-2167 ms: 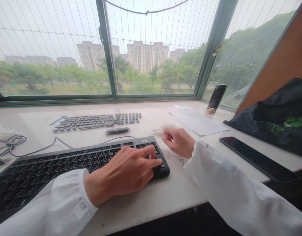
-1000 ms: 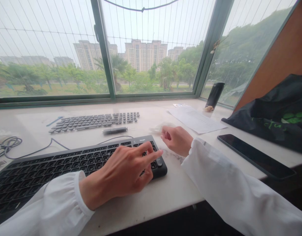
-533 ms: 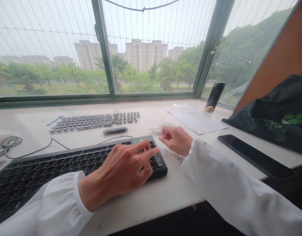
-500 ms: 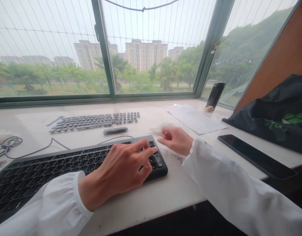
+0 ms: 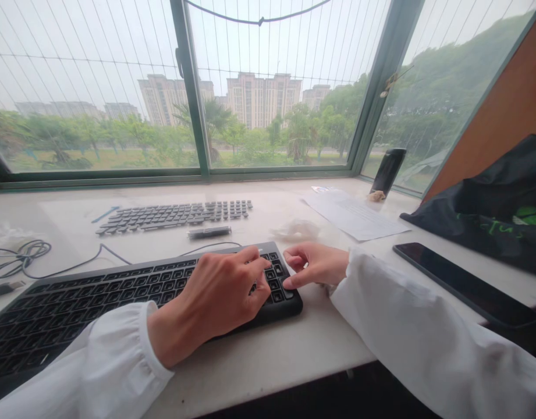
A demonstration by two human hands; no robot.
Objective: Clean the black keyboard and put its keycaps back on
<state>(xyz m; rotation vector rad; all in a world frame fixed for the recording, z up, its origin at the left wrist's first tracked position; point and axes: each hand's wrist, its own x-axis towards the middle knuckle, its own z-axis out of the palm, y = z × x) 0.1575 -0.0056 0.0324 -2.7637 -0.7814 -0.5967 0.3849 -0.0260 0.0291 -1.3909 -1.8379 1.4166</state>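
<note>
A black keyboard (image 5: 171, 278) with its keycaps off across most of the board lies on the windowsill desk, exposing square switch sockets. My left hand (image 5: 219, 291) rests across its right part. Its fingers are bent and apart over the number pad, and I see nothing held in them. From the right, my right hand (image 5: 315, 265) reaches the pad's right edge. Its thumb touches the lower right corner near a larger key, and the index finger is curled apart from the thumb. Behind the board, loose grey keycaps (image 5: 171, 216) are laid out in keyboard order.
A black pen-like object (image 5: 209, 232) lies between the keycaps and the board. Crumpled clear plastic (image 5: 298, 228), paper sheets (image 5: 359, 215) and a dark cylinder (image 5: 387, 171) stand or lie behind my right hand. A phone (image 5: 460, 282), a black bag (image 5: 490, 209) and a coiled cable (image 5: 25, 256) flank the board.
My right hand has come down and left, from beside the board onto its right edge. The left hand stays on the number pad. The whole view has shifted slightly.
</note>
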